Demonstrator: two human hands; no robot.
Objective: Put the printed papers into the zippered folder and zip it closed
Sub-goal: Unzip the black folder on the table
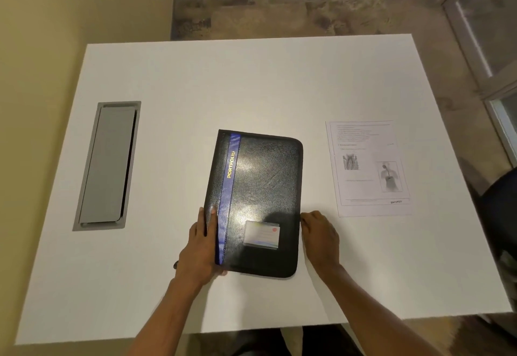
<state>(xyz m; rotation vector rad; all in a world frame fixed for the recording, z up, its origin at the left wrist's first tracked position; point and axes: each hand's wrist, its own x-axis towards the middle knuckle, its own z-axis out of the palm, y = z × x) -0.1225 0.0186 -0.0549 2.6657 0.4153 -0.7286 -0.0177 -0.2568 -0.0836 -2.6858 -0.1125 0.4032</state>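
A black zippered folder with a blue stripe and gold "PORTFOLIO" lettering lies closed and flat on the white table. A card sits in a clear pocket near its front edge. My left hand grips the folder's left spine edge, thumb on top. At the folder's right edge, near the lower corner, my right hand touches it with bent fingers. The printed papers, white sheets with text and two diagrams, lie flat on the table to the right of the folder, apart from it.
A grey cable hatch is set into the table at the left. A dark chair stands past the table's right edge. A glass door frame is at the far right, a beige wall at the left.
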